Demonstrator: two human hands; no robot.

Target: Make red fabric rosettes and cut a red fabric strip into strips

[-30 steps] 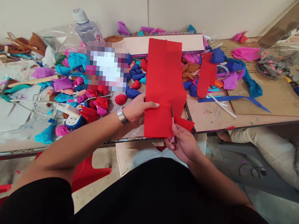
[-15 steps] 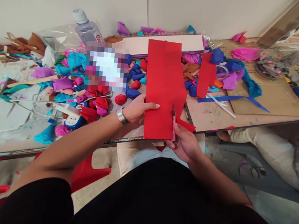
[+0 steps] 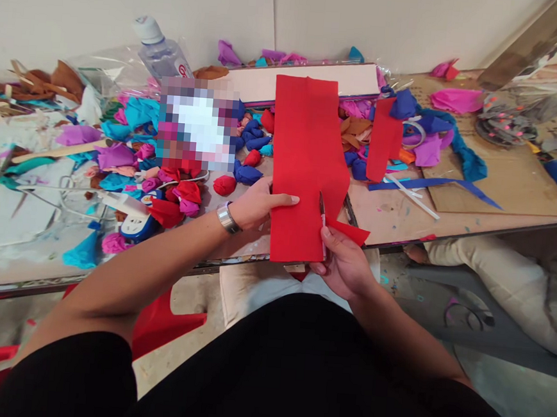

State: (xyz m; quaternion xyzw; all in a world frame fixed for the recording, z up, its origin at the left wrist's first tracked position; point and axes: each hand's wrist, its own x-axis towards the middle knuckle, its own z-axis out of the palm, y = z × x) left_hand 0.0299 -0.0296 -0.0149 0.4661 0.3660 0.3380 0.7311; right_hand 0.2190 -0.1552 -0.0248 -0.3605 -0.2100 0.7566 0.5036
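Cutting up into a red sheet (image 3: 307, 146) at the table (image 3: 451, 219) edge: right hand (image 3: 346, 265) closed on small scissors (image 3: 323, 221). Left hand (image 3: 259, 204) pinches the sheet's left edge, holding it taut for the blades. Freed flap (image 3: 351, 231) droops right.

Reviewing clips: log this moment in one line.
left hand: holds red sheet | right hand: scissors in cut | table: cluttered

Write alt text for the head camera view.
A person's right hand cuts a red sheet with scissors while the left hand holds it at the table edge. Bright crumpled scraps and a bottle lie behind.
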